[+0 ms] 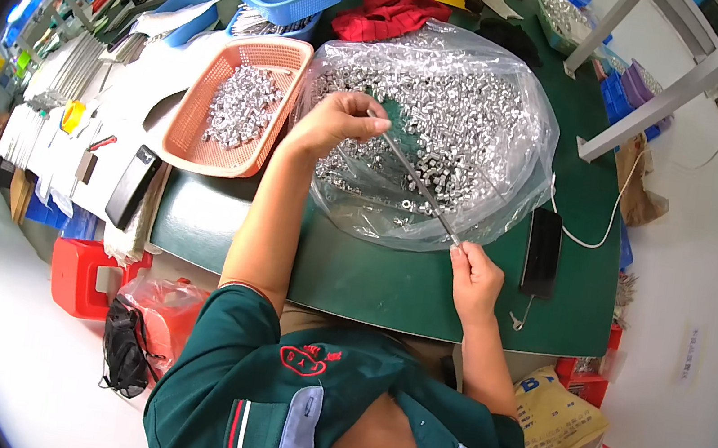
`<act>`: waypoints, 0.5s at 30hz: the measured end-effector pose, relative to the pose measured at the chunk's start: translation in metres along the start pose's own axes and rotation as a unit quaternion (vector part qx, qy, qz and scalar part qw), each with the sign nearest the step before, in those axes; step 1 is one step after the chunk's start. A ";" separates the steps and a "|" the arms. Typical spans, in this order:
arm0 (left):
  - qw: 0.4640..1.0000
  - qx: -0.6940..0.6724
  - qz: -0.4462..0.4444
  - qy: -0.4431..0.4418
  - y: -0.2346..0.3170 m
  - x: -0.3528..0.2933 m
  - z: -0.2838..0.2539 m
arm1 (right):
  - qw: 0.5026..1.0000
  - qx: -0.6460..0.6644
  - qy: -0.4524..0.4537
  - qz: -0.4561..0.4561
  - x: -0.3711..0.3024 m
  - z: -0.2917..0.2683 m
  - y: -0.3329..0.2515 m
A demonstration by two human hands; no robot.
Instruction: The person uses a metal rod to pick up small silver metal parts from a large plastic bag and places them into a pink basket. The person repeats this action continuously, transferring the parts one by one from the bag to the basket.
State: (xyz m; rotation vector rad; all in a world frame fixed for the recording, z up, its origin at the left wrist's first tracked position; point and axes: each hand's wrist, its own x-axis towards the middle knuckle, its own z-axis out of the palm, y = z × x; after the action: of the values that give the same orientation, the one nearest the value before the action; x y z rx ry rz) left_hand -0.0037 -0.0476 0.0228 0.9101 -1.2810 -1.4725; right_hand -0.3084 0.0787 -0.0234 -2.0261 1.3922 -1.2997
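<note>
Silvery rod (pixel 421 187) slanted over a clear bag (pixel 534 147) of small metal parts (pixel 475 103).
Its upper end was pinched in the left-hand grip (pixel 342 122), its lower end in the right-hand grip (pixel 475 280), above the green counter (pixel 369 289).

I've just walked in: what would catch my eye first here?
Probably the wide spread of small silvery pieces on clear plastic, covering much of the green table. Across it slants a thin rod, held between the left grip and right grip. The orange basket glows to the left, the red cloth behind.
</note>
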 end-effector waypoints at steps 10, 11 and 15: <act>0.864 0.488 0.074 0.101 -0.026 0.047 0.025 | 0.975 0.116 0.003 0.189 0.003 -0.005 0.006; 0.849 0.513 0.089 0.090 -0.038 0.054 0.021 | 0.972 0.127 0.001 0.198 0.003 -0.006 0.004; 0.791 0.596 0.111 0.083 -0.044 0.064 0.027 | 0.973 0.119 0.004 0.196 0.001 -0.008 0.005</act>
State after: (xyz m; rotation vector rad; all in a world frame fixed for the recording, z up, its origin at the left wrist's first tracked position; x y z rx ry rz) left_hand -0.0544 -0.1020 -0.0130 1.5385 -2.0944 -0.2177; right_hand -0.3173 0.0771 -0.0222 -1.4982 1.4676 -1.2292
